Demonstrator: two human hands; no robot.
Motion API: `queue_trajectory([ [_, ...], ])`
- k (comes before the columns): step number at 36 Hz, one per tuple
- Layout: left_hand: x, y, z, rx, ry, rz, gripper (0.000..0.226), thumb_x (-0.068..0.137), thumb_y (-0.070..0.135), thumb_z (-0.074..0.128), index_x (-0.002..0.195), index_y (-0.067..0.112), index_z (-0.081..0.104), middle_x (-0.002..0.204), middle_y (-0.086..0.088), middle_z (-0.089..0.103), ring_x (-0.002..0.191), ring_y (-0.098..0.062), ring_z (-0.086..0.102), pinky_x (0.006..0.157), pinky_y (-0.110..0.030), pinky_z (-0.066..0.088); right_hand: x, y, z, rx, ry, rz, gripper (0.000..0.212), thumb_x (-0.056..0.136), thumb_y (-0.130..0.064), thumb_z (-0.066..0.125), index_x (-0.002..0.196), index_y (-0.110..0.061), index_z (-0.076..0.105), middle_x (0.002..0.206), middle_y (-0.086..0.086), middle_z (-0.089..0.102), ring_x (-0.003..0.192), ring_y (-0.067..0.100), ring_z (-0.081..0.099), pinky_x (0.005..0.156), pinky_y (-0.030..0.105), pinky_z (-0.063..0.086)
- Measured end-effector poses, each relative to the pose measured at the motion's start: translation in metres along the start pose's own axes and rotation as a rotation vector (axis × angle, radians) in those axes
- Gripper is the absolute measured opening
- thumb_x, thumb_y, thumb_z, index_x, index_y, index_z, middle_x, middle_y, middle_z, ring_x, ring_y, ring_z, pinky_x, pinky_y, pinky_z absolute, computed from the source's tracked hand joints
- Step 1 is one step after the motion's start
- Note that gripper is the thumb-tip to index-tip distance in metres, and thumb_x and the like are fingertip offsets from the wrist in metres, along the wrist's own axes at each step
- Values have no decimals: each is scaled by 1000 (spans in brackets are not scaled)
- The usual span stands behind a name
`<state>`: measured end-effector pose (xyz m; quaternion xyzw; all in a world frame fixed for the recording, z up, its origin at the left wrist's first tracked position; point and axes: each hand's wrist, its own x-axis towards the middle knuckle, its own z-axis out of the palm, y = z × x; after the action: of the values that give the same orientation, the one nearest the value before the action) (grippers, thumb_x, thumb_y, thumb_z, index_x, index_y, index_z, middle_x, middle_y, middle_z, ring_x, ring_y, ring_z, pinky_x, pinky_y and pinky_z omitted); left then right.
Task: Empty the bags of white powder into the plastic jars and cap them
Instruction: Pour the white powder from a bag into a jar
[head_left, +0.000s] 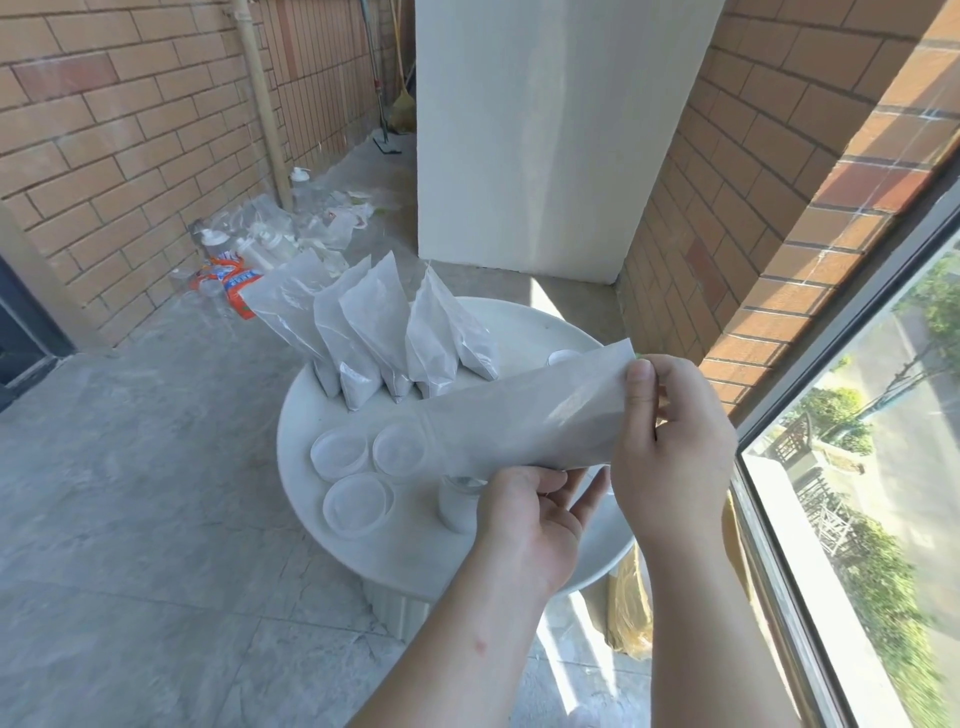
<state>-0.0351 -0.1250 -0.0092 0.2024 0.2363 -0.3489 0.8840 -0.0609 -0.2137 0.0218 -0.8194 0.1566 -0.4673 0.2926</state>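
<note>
At lower centre the bag (519, 426) is held by the left hand (524, 514) underneath and pinched at its right end by the right hand (670, 441), apparently being opened, next to be tipped over the jar (460, 501).

A translucent bag (519, 421) is held nearly level above a round white bench (415, 561), tilted with its right end higher. Its upper right edge is pinched by the right hand (670, 441), while its lower edge is gripped from beneath by the left hand (530, 519). Under the bag, three open plastic jars (358, 499) are seen standing close together, and a small grey jar (457, 501) is partly hidden by the left hand's fingers (540, 480). At the bench's far side, a row of filled bags (374, 332) is propped upright. Bottles and wrappers (249, 249) are scattered on the floor by the brick wall (104, 156).
</note>
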Motion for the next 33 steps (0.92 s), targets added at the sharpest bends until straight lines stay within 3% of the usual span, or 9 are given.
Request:
queue_trajectory([
  [7,-1,1,0,0,4,1,45,81,-20,29,99,-1,66,85,-14,74,77,-27,75,63,-41,61,0,0,2,-3,24,-33,21,104,-17,47,90,-10,62,84,-8,56,77,8,45,72,9,33],
  [12,-1,0,1,1,10,-1,47,81,-20,29,101,-1,67,86,-15,75,75,-27,75,61,-40,60,0,1,3,-4,23,-47,20,104,-17,47,91,-11,62,85,-9,55,78,9,46,71,23,33],
  [18,-1,1,1,-28,10,-3,49,80,-20,29,104,-1,67,88,-15,75,74,-28,75,59,-38,60,-1,0,3,-7,21,-47,19,104,-18,48,91,-12,61,84,-10,54,79,10,48,72,28,36],
  [23,-2,0,2,-41,-23,-13,48,80,-20,29,102,-1,68,92,-16,73,73,-28,75,59,-37,59,-1,-1,3,8,3,-34,21,104,-20,47,91,-12,62,84,-9,56,79,11,49,72,25,36],
  [28,-4,0,3,-27,-82,-46,46,81,-20,33,101,0,69,93,-15,73,72,-25,73,59,-34,59,-1,-1,0,25,-36,-11,22,104,-23,46,93,-12,62,85,-8,58,80,10,50,74,10,36],
  [33,-7,0,4,3,-167,-71,45,82,-19,35,109,-2,68,101,-18,71,81,-29,72,68,-40,60,1,6,-5,49,-71,36,24,103,-29,46,97,-15,64,88,-8,62,83,11,54,73,11,38],
])
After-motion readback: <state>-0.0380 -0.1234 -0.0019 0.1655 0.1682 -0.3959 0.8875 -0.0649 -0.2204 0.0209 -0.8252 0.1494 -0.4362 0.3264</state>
